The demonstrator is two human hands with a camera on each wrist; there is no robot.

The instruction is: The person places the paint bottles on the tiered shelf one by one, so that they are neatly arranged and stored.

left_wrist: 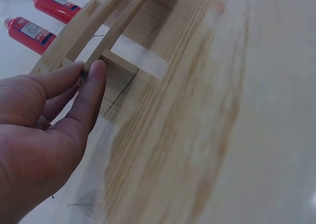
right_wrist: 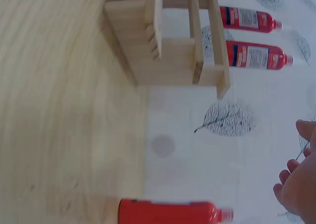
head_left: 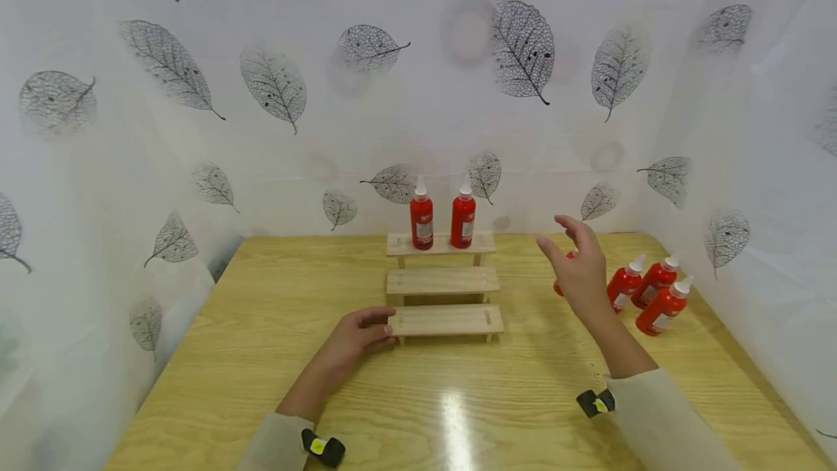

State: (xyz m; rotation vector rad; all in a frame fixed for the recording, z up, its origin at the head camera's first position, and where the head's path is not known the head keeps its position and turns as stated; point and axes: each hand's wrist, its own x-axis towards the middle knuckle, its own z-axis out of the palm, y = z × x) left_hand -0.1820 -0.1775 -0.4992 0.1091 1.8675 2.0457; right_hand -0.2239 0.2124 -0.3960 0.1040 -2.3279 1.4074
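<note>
A three-tier wooden stand [head_left: 445, 320] sits mid-table, and my left hand [head_left: 356, 340] pinches the left end of its lowest tier. In the left wrist view, the thumb and fingers of the left hand [left_wrist: 59, 110] meet at the end of that board. Two red bottles with white nozzle caps, a left one [head_left: 422, 220] and a right one [head_left: 463, 218], stand on the top tier. My right hand [head_left: 580, 275], thumb and fingers spread apart, is raised right of the stand, holding nothing. Behind it in the head view is a partly hidden red bottle [head_left: 559, 288].
Three more red bottles stand close together near the table's right edge: a left one [head_left: 624, 285], a rear one [head_left: 655, 282] and a front one [head_left: 663, 310]. A leaf-patterned white curtain [head_left: 418, 115] hangs behind the wooden table [head_left: 294, 275] and along both sides.
</note>
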